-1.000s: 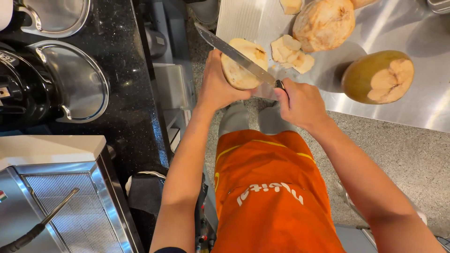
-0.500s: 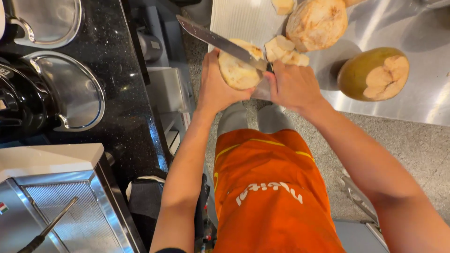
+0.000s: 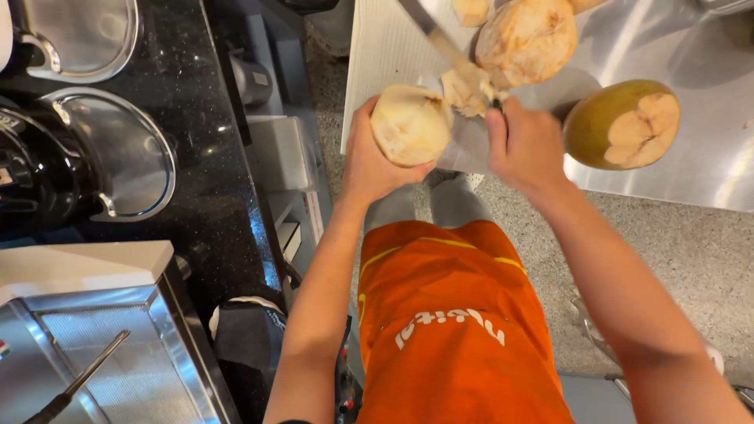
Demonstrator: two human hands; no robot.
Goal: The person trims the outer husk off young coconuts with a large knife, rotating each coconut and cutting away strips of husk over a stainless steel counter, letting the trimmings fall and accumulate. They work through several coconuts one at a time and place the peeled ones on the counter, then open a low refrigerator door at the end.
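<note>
My left hand (image 3: 377, 161) wraps around the peeled coconut (image 3: 410, 124), just beside the white board (image 3: 385, 55). My right hand (image 3: 525, 145) squeezes the knife (image 3: 440, 39) over that board.

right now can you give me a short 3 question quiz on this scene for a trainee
1. Which hand holds the peeled coconut?
2. True or false: the right hand grips a knife.
3. The coconut with green husk rests on: A) white cutting board B) steel counter C) black countertop

Key: 1. left; 2. true; 3. B
</note>
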